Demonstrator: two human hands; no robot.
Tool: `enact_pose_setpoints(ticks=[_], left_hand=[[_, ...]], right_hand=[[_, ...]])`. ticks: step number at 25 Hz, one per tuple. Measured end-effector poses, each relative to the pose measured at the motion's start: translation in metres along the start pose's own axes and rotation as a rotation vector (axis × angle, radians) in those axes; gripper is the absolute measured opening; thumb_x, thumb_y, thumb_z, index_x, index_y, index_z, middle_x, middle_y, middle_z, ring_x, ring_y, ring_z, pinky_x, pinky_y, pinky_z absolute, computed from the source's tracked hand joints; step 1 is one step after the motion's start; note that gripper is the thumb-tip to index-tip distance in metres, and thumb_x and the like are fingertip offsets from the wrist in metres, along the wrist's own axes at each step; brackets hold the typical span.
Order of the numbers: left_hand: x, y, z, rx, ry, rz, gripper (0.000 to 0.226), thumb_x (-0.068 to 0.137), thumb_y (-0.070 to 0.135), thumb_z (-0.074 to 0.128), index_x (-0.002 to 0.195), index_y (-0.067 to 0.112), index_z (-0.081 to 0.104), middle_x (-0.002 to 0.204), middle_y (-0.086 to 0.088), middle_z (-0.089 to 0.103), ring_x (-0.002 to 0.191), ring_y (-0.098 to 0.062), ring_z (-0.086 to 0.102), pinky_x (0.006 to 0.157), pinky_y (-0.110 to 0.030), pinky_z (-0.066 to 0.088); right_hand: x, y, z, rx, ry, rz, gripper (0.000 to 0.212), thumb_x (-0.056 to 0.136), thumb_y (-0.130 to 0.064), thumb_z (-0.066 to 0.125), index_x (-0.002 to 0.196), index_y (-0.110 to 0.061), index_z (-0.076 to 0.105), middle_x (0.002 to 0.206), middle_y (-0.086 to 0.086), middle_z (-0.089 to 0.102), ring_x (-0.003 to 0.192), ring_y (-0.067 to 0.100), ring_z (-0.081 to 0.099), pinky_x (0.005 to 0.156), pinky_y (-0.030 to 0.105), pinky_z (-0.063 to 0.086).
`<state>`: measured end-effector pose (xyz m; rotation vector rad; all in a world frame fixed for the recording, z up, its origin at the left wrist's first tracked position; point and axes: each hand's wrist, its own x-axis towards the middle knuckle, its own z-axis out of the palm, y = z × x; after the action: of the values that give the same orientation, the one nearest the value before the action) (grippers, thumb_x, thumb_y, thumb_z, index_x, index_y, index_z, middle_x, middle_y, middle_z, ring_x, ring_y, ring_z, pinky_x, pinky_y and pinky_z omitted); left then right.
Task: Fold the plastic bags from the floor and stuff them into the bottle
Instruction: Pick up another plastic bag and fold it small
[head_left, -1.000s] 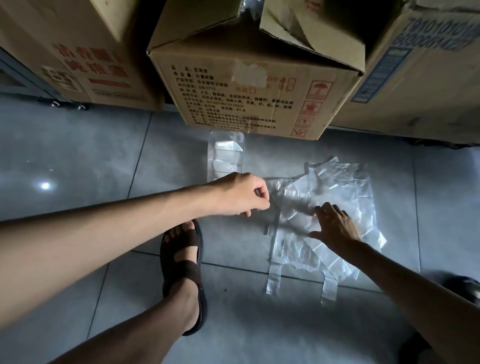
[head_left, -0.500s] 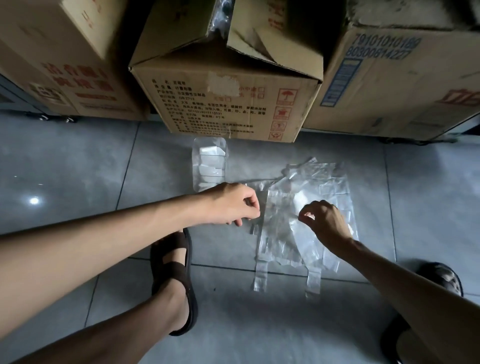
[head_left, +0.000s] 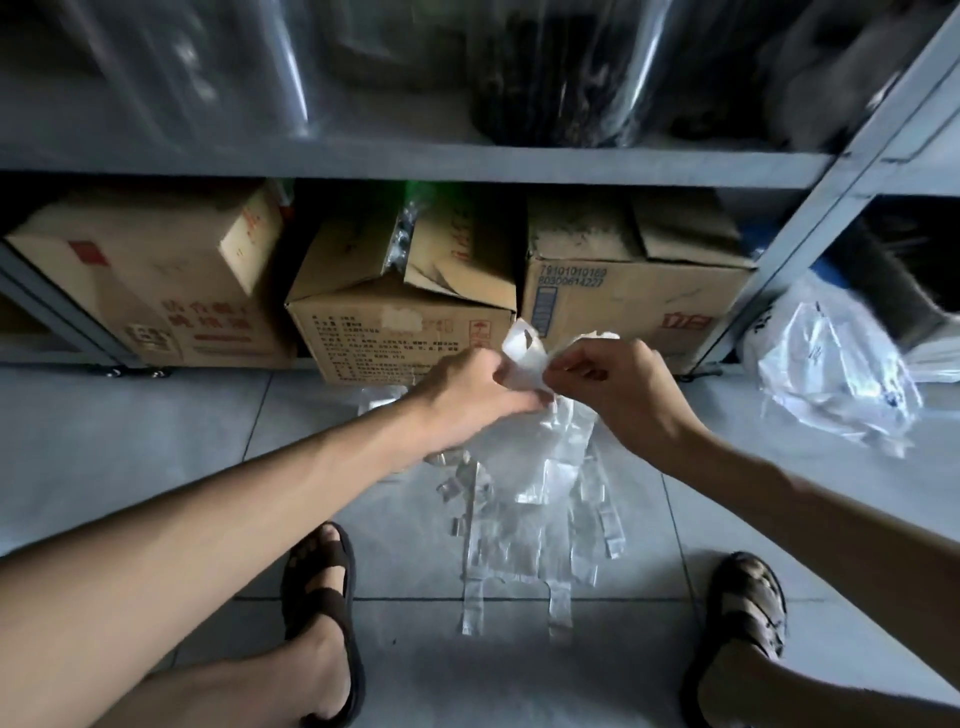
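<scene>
Left hand (head_left: 467, 395) and right hand (head_left: 631, 400), fingers curled, both pinch the top of a clear plastic bag (head_left: 524, 540); its handles trail on the floor (head_left: 156, 441) between two sandals (head_left: 322, 597). Far side: cardboard boxes (head_left: 405, 332), with a clear item (head_left: 376, 400) just near of them, indistinct.

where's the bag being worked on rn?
Head view, centre: the plastic bag is pinched between the left hand and right hand, held up in front of the middle cardboard box, above the bags lying flat on the floor.
</scene>
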<state>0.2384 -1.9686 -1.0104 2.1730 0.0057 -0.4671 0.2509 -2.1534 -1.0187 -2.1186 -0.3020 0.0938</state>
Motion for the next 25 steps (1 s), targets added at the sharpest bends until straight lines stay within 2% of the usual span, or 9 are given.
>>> enact_pose_setpoints(ticks=[2,6,9,12,14,17,19,22,25], left_hand=[[-0.016,0.032,-0.011,-0.061,0.102,0.136,0.01,0.09,0.027,0.07,0.094,0.02,0.076,0.091,0.001,0.076,0.093,-0.021,0.07,0.085,-0.035,0.052],[-0.049,0.071,-0.031,-0.204,0.239,0.258,0.033,0.088,0.04,0.062,0.084,0.011,0.076,0.08,-0.01,0.076,0.08,-0.034,0.072,0.083,-0.053,0.057],[-0.063,0.081,-0.04,-0.339,0.318,0.274,0.031,0.096,0.034,0.062,0.084,0.008,0.074,0.072,-0.001,0.073,0.066,-0.019,0.07,0.068,-0.034,0.054],[-0.066,0.076,-0.039,-0.403,0.349,0.248,0.026,0.102,0.021,0.055,0.085,0.012,0.073,0.072,0.002,0.075,0.063,-0.016,0.072,0.067,-0.031,0.056],[-0.064,0.071,-0.038,-0.403,0.345,0.262,0.028,0.103,0.021,0.053,0.088,0.012,0.074,0.079,-0.004,0.077,0.072,-0.024,0.074,0.076,-0.039,0.057],[-0.061,0.066,-0.042,-0.325,0.369,0.281,0.031,0.104,0.021,0.051,0.085,0.015,0.075,0.08,0.0,0.077,0.082,-0.018,0.074,0.09,-0.042,0.054],[-0.059,0.066,-0.043,-0.353,0.357,0.272,0.032,0.104,0.018,0.051,0.082,0.016,0.074,0.078,-0.002,0.077,0.081,-0.018,0.074,0.089,-0.043,0.054],[-0.056,0.06,-0.044,-0.37,0.323,0.258,0.033,0.105,0.019,0.049,0.084,0.021,0.074,0.085,-0.008,0.077,0.093,-0.032,0.072,0.098,-0.061,0.048],[-0.057,0.06,-0.044,-0.39,0.303,0.246,0.032,0.105,0.019,0.049,0.085,0.02,0.074,0.089,-0.009,0.077,0.095,-0.036,0.071,0.097,-0.065,0.047]], right_hand=[[-0.011,-0.039,-0.022,0.012,0.005,-0.03,0.005,0.08,-0.024,0.079,0.076,-0.026,0.077,0.07,-0.014,0.071,0.065,-0.005,0.061,0.063,0.014,0.045],[-0.037,-0.081,-0.06,0.114,0.133,-0.066,0.003,0.086,-0.022,0.074,0.09,-0.021,0.075,0.081,-0.01,0.072,0.076,0.003,0.065,0.071,0.018,0.05],[-0.048,-0.067,-0.072,0.402,0.313,0.174,0.021,0.089,-0.029,0.071,0.107,-0.018,0.07,0.096,0.003,0.071,0.091,0.014,0.065,0.077,0.024,0.05],[-0.049,-0.046,-0.07,0.788,-0.028,0.513,0.045,0.092,-0.047,0.061,0.117,-0.011,0.07,0.109,0.011,0.072,0.099,0.028,0.065,0.088,0.035,0.05],[-0.045,-0.043,-0.063,0.921,-0.203,0.573,0.046,0.096,-0.049,0.055,0.112,-0.009,0.071,0.103,0.011,0.068,0.089,0.025,0.066,0.086,0.037,0.052],[-0.033,-0.049,-0.058,0.95,-0.058,0.545,0.022,0.092,-0.032,0.065,0.082,-0.012,0.07,0.08,0.005,0.063,0.065,0.015,0.062,0.065,0.025,0.054],[-0.029,-0.048,-0.062,0.917,0.04,0.501,0.023,0.094,-0.024,0.064,0.076,-0.012,0.073,0.076,0.005,0.064,0.061,0.014,0.063,0.057,0.024,0.055],[-0.03,-0.042,-0.061,0.951,-0.064,0.556,0.041,0.088,-0.044,0.066,0.102,-0.006,0.07,0.094,0.012,0.068,0.083,0.024,0.068,0.073,0.033,0.059],[-0.034,-0.043,-0.054,0.935,-0.214,0.579,0.052,0.084,-0.047,0.066,0.114,-0.004,0.066,0.109,0.016,0.071,0.1,0.028,0.069,0.088,0.039,0.055]])
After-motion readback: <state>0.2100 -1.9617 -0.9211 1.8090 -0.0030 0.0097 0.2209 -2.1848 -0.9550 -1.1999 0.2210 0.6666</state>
